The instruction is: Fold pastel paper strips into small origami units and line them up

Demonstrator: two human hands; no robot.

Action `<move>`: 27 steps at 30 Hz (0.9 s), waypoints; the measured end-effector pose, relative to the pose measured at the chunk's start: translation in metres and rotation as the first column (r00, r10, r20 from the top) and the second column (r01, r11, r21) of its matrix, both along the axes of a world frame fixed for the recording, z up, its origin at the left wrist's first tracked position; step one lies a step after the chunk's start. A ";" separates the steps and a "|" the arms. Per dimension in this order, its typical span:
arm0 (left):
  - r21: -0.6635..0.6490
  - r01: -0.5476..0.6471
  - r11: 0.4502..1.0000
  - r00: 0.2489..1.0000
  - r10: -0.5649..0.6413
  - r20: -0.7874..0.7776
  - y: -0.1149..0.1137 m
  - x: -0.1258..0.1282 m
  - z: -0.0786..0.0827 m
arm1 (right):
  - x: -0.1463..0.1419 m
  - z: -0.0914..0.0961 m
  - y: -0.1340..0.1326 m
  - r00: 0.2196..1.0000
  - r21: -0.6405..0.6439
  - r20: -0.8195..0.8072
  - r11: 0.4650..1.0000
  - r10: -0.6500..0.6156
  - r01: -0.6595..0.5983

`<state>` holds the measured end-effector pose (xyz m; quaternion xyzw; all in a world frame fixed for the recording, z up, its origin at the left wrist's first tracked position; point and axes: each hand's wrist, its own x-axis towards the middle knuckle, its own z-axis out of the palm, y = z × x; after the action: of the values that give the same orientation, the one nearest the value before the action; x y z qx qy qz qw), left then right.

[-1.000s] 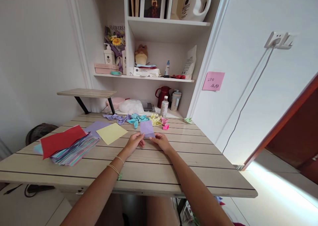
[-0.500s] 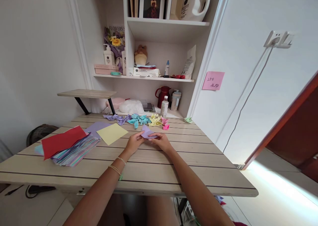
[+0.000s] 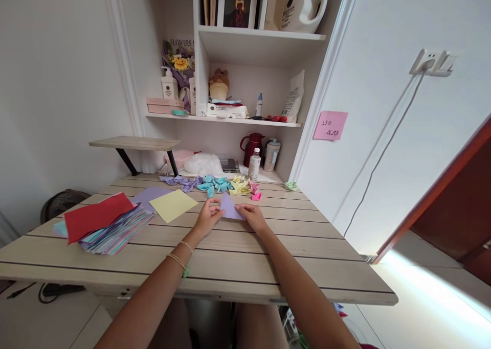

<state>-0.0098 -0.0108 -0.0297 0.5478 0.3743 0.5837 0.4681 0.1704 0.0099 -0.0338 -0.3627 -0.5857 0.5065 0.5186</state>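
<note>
Two hands on one little piece of paper, that's pretty much the scene. From the head camera looking down, the left hand (image 3: 209, 217) and the right hand (image 3: 252, 215) are both out over the middle of the pale wooden slatted table (image 3: 230, 259). Between them sits a lilac folded paper triangle (image 3: 230, 209), tip pointing away from the person. Each hand has its fingers curled in and nipped onto a bottom corner, left hand on the left corner and right hand on the right, so neither one is really open. Can't tell if the triangle is flat on the table or lifted a touch.

Just left of the left hand lies a pale yellow square paper sheet (image 3: 172, 205), overlapping a flat lilac paper sheet (image 3: 147, 194) behind it. Further left there's a fanned stack of multicoloured paper (image 3: 118, 231) with a red paper sheet (image 3: 94, 216) on top.

Past the triangle, near the table's far edge, runs a row of small folded paper shapes: purple ones (image 3: 180, 182), teal ones (image 3: 214, 185), yellow ones (image 3: 240, 186), pink ones (image 3: 255, 192), and a green one (image 3: 290, 186) off by the right wall. A pink sticky note (image 3: 330, 125) with handwriting is stuck on that wall.
</note>
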 end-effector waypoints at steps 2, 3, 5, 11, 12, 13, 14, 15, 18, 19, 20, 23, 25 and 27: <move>-0.010 -0.012 1.000 1.000 0.013 0.009 0.001 -0.001 -0.001 | 0.000 0.000 -0.001 1.000 -0.009 0.022 1.000 -0.003 0.003; -0.023 -0.015 1.000 1.000 0.015 0.005 0.002 -0.002 -0.001 | 0.000 -0.001 -0.001 1.000 -0.023 0.021 1.000 0.003 -0.003; -0.063 -0.011 0.998 1.000 0.010 -0.024 0.002 -0.002 -0.002 | -0.001 0.000 -0.002 1.000 -0.058 0.006 0.998 0.020 -0.019; -0.126 0.066 0.990 0.997 -0.070 -0.022 -0.001 -0.002 -0.001 | -0.003 0.004 -0.006 0.997 -0.186 -0.077 0.982 0.028 -0.042; -0.134 0.083 0.988 0.997 -0.082 0.010 -0.002 -0.002 0.000 | -0.003 0.005 -0.007 0.993 -0.214 -0.109 0.975 0.042 -0.064; -0.143 0.099 0.985 0.995 -0.094 0.042 -0.003 -0.001 0.001 | -0.003 0.005 -0.008 0.987 -0.242 -0.147 0.966 0.060 -0.094; -0.153 0.114 0.982 0.992 -0.105 0.068 -0.004 -0.001 0.001 | -0.004 0.006 -0.009 0.979 -0.267 -0.187 0.955 0.079 -0.128; -0.161 0.129 0.978 0.989 -0.116 0.088 -0.005 -0.001 0.002 | -0.004 0.006 -0.010 0.970 -0.288 -0.223 0.944 0.100 -0.164; -0.178 0.170 0.969 0.982 -0.151 0.116 -0.006 -0.001 0.003 | -0.004 0.006 -0.010 0.949 -0.324 -0.278 0.915 0.150 -0.240; -0.181 0.179 0.967 0.980 -0.158 0.123 -0.006 -0.001 0.003 | -0.004 0.006 -0.010 0.948 -0.326 -0.279 0.913 0.154 -0.245; -0.183 0.186 0.965 0.978 -0.163 0.132 -0.006 -0.001 0.003 | -0.004 0.006 -0.010 0.949 -0.323 -0.277 0.915 0.151 -0.240; -0.186 0.199 0.962 0.971 -0.168 0.171 -0.006 -0.001 0.003 | -0.003 0.006 -0.009 0.951 -0.293 -0.278 0.932 0.133 -0.216; -0.190 0.207 0.960 0.966 -0.171 0.193 -0.007 -0.001 0.004 | -0.002 0.006 -0.009 0.948 -0.272 -0.279 0.934 0.152 -0.230; -0.198 0.218 0.956 0.963 -0.178 0.202 -0.008 -0.001 0.004 | -0.001 0.007 -0.009 0.945 -0.263 -0.272 0.931 0.182 -0.255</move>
<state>-0.0103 -0.0184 -0.0257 0.4724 0.3347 0.5366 0.6139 0.1695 0.0009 -0.0268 -0.3031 -0.4726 0.6833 0.4667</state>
